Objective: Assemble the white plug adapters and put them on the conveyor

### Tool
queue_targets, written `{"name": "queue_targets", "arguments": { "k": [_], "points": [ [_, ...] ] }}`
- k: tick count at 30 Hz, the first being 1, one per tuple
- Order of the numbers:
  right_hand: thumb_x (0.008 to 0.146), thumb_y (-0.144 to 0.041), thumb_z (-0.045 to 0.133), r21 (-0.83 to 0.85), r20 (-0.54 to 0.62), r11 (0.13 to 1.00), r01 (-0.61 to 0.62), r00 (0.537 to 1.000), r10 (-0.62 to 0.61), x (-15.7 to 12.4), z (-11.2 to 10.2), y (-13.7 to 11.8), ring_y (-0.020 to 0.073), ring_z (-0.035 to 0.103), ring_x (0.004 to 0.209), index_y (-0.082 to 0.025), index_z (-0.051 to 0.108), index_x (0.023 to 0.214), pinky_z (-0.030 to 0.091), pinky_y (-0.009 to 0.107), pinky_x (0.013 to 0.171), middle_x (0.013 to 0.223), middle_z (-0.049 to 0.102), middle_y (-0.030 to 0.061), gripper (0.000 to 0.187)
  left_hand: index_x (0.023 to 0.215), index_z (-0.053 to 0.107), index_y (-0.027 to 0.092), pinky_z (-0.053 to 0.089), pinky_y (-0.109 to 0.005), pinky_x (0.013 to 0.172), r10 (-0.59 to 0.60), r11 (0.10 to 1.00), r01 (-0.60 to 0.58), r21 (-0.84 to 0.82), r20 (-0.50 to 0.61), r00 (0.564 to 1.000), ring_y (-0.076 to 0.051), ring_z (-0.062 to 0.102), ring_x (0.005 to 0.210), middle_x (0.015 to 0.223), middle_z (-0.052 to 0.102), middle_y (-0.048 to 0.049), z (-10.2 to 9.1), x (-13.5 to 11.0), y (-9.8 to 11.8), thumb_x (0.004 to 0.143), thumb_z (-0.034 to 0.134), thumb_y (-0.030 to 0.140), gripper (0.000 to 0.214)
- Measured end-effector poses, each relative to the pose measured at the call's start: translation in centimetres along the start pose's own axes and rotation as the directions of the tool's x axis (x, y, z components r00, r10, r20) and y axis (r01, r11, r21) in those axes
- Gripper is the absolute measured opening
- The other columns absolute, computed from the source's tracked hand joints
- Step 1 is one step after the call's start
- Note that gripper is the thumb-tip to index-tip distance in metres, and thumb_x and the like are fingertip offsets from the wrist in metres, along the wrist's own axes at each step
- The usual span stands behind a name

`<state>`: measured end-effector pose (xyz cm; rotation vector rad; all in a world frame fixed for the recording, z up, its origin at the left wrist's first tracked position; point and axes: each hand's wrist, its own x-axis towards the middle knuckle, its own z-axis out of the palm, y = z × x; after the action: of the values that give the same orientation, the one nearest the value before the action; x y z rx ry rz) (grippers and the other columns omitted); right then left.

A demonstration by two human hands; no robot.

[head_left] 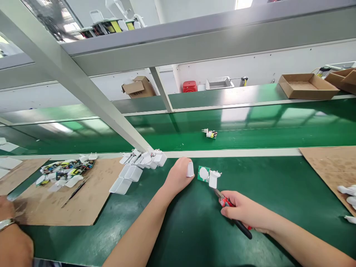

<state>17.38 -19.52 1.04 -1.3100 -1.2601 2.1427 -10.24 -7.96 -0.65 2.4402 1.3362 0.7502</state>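
Observation:
My left hand (178,176) is curled on the green bench mat (178,237), holding a small white plastic casing (190,169) at its fingertips. Just beyond it lies a green circuit board (203,173) with a white round part and a white plug piece (213,179) attached. My right hand (244,209) is shut on red-and-black-handled pliers (226,202). Their metal tips reach towards the plug piece and seem to touch its lower end. Part of the pliers is hidden by my fingers.
Several white casings (143,159) lie stacked at the mat's far edge, beside loose boards on cardboard (65,172). A co-worker's hand (11,237) with a wristwatch enters at lower left. A green conveyor belt (250,126) runs behind, below an overhead shelf frame (194,40).

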Motion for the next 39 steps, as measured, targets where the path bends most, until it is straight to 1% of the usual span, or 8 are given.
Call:
{"name": "queue_targets", "arguments": {
  "k": [4,10,16,21,24,28,34,39],
  "points": [
    [0.088,-0.029,0.07,0.139,0.067,0.989,-0.052,0.997,0.043,0.4,-1.0,-0.3,0.0061,0.029,0.049,-0.027,0.046,0.098,0.026,0.017,0.039,0.067,0.041,-0.0116,0.026,0.115,0.048,0.025,0.056,-0.036,0.082,-0.047,0.985,0.037,-0.171,-0.055,0.997,-0.022,0.064,0.094,0.107,0.063,-0.0047,-0.3,-0.5,0.7,0.093,0.066,0.019,0.029],
    [0.082,-0.035,0.076,0.249,0.097,0.963,-0.102,0.992,0.08,1.0,-1.5,-0.4,0.0051,0.03,0.046,-0.028,0.045,0.099,0.025,0.015,0.036,0.067,0.04,-0.0131,0.036,0.114,0.053,0.026,0.052,-0.05,0.116,0.139,0.887,-0.035,-0.46,0.195,0.971,-0.031,0.057,0.142,0.155,0.055,-0.0137,-0.5,-1.0,2.6,0.085,0.08,0.018,0.04],
    [0.086,-0.042,0.077,0.164,0.051,0.983,-0.077,0.996,0.069,1.2,-2.1,-0.3,0.0057,0.036,0.048,-0.027,0.051,0.104,0.031,0.015,0.037,0.07,0.045,-0.0118,0.035,0.115,0.057,0.025,0.054,-0.047,0.113,0.096,0.918,-0.018,-0.397,0.178,0.979,-0.029,0.062,0.133,0.14,0.063,-0.0102,-0.8,-0.8,2.4,0.08,0.087,0.023,0.046],
    [0.094,-0.053,0.074,-0.166,-0.038,0.986,-0.007,0.999,0.001,-0.1,-3.1,-1.7,0.0058,0.033,0.049,-0.025,0.051,0.098,0.025,0.019,0.041,0.069,0.044,-0.0118,0.036,0.124,0.059,0.025,0.06,-0.04,0.093,-0.03,0.94,0.099,-0.327,0.211,0.977,-0.025,0.071,0.106,0.12,0.07,-0.0065,0.4,-1.0,2.2,0.086,0.08,0.025,0.043],
    [0.097,-0.05,0.072,-0.518,-0.194,0.855,0.027,0.97,-0.148,-0.7,-3.8,-2.3,0.0084,0.043,0.057,-0.025,0.05,0.093,0.033,0.021,0.051,0.074,0.052,-0.0092,0.035,0.125,0.062,0.024,0.06,-0.043,0.097,-0.088,0.933,0.117,-0.341,0.101,0.991,-0.026,0.072,0.11,0.122,0.072,-0.0083,1.3,-1.0,1.7,0.086,0.079,0.025,0.043],
    [0.103,-0.04,0.063,-0.851,-0.384,0.5,-0.161,0.839,-0.384,0.2,-4.3,-2.2,0.0166,0.058,0.067,-0.023,0.053,0.095,0.043,0.029,0.064,0.084,0.065,0.0006,0.021,0.13,0.059,0.024,0.061,-0.038,0.09,-0.173,0.856,0.155,-0.493,0.01,0.985,-0.023,0.074,0.105,0.125,0.074,-0.0081,1.7,-1.0,1.7,0.089,0.08,0.029,0.046],
    [0.1,-0.041,0.071,-0.949,-0.229,0.315,-0.027,0.746,-0.625,1.4,-3.9,-3.3,0.0383,0.057,0.126,-0.022,0.065,0.121,0.044,0.056,0.112,0.131,0.065,0.0172,0.029,0.123,0.055,0.025,0.057,-0.042,0.105,-0.124,0.722,0.044,-0.69,-0.067,0.99,-0.024,0.071,0.122,0.144,0.066,-0.0113,1.9,-1.7,3.7,0.091,0.082,0.031,0.043],
    [0.091,-0.051,0.084,-0.602,-0.101,0.674,0.429,0.796,-0.597,3.6,-4.2,-3.8,0.0254,0.066,0.11,-0.025,0.06,0.134,0.058,0.043,0.098,0.124,0.067,0.0085,0.056,0.12,0.052,0.026,0.059,-0.042,0.102,-0.082,0.615,0.014,-0.788,-0.047,0.996,-0.025,0.07,0.123,0.145,0.065,-0.0114,2.4,-2.2,4.9,0.091,0.083,0.03,0.043]
  ]
}}
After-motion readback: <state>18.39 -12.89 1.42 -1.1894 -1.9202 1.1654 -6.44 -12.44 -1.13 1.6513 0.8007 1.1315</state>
